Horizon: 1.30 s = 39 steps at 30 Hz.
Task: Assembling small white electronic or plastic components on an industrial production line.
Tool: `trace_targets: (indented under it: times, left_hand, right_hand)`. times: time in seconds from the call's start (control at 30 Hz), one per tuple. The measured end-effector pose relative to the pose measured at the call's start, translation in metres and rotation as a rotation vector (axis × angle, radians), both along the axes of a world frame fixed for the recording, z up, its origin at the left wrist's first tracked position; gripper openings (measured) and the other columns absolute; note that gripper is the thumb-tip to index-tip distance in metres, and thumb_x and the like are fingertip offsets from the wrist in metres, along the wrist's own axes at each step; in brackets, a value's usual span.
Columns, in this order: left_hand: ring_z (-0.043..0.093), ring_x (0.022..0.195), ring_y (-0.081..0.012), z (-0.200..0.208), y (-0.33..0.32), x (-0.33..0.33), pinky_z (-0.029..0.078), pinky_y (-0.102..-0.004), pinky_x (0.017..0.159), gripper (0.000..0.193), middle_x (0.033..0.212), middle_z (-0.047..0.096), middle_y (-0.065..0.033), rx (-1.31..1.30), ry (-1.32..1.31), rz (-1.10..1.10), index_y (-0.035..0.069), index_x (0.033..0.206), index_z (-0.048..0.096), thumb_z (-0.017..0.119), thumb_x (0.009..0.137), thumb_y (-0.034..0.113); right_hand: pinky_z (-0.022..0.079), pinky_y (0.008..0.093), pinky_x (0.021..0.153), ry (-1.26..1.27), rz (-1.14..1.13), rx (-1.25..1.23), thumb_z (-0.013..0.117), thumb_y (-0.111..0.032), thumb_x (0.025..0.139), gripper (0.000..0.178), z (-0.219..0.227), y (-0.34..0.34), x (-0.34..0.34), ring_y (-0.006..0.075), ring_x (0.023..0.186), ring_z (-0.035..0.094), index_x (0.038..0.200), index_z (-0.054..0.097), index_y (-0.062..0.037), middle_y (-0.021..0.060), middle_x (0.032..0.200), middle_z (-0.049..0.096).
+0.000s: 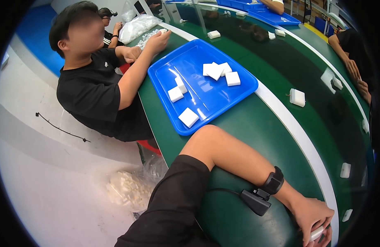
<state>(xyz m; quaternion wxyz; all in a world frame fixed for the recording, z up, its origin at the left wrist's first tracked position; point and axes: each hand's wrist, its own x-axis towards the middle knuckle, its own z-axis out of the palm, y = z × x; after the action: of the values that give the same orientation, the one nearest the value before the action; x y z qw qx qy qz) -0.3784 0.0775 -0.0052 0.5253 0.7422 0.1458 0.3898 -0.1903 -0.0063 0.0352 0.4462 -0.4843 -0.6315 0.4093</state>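
My left hand is at the lower right, bent over the near edge of the belt, its fingers closed on a small white plastic block. Below it, at the picture's rim, a few fingertips of my right hand show against the same block; the rest of that hand is out of view. A black strap with a small black box sits on my left wrist, a cable trailing from it. Past my elbow lies a blue tray with several white square blocks in it, some overlapping.
A dark green belt curves past on the right behind a white rail, carrying scattered white blocks. A co-worker sits at the left, hands on small white parts. Others work farther off. A bag of pale pieces stands below the table.
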Motion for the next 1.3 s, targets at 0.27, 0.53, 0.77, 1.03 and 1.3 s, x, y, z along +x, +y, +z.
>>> trace_targets:
  times: [0.27,0.53,0.77,1.03,1.3]
  left_hand:
    - [0.068,0.072,-0.0205,0.01,-0.007,-0.008,0.051,-0.0322,0.061,0.061,0.079,0.07,-0.0072,-0.058,-0.01,0.07,0.004,0.1,0.067,0.089,0.064,0.049]
    - [0.068,0.07,-0.0225,0.017,-0.018,-0.006,0.051,-0.0324,0.059,0.059,0.077,0.069,-0.01,-0.04,-0.134,0.138,0.003,0.093,0.064,0.089,0.065,0.049]
    - [0.068,0.069,-0.0205,0.012,-0.021,0.0,0.051,-0.0318,0.058,0.058,0.074,0.068,-0.0093,-0.07,-0.179,0.122,0.002,0.093,0.062,0.089,0.066,0.046]
    - [0.068,0.072,-0.0191,0.016,-0.015,-0.004,0.052,-0.0312,0.06,0.058,0.079,0.068,-0.0094,-0.17,-0.215,0.106,0.0,0.106,0.063,0.088,0.072,0.039]
    - [0.068,0.081,-0.0195,0.024,-0.014,-0.015,0.054,-0.0314,0.067,0.059,0.091,0.07,-0.0124,-0.271,-0.23,0.048,0.003,0.118,0.062,0.086,0.076,0.036]
  right_hand:
    - [0.04,0.0455,0.106,-0.088,0.223,0.195,0.068,-0.012,0.09,0.047,0.001,0.009,0.005,0.0336,0.122,0.052,0.129,0.05,0.0063,0.0228,0.133,0.052]
    - [0.046,0.046,0.099,-0.241,0.057,0.282,0.075,-0.034,0.088,0.062,-0.002,0.001,-0.006,0.0352,0.114,0.056,0.125,0.05,0.0088,0.0253,0.126,0.054]
    - [0.05,0.0446,0.092,-0.344,-0.015,0.287,0.068,-0.047,0.09,0.067,0.004,-0.003,-0.01,0.0319,0.108,0.059,0.122,0.052,0.01,0.0236,0.115,0.059]
    - [0.048,0.0432,0.096,-0.332,-0.032,0.317,0.065,-0.046,0.093,0.065,0.012,0.006,-0.019,0.0313,0.111,0.059,0.124,0.053,0.0099,0.0225,0.122,0.059]
    - [0.048,0.0419,0.099,-0.245,-0.043,0.311,0.069,-0.022,0.093,0.051,0.013,0.01,-0.015,0.0328,0.115,0.059,0.129,0.05,0.0095,0.0241,0.13,0.056]
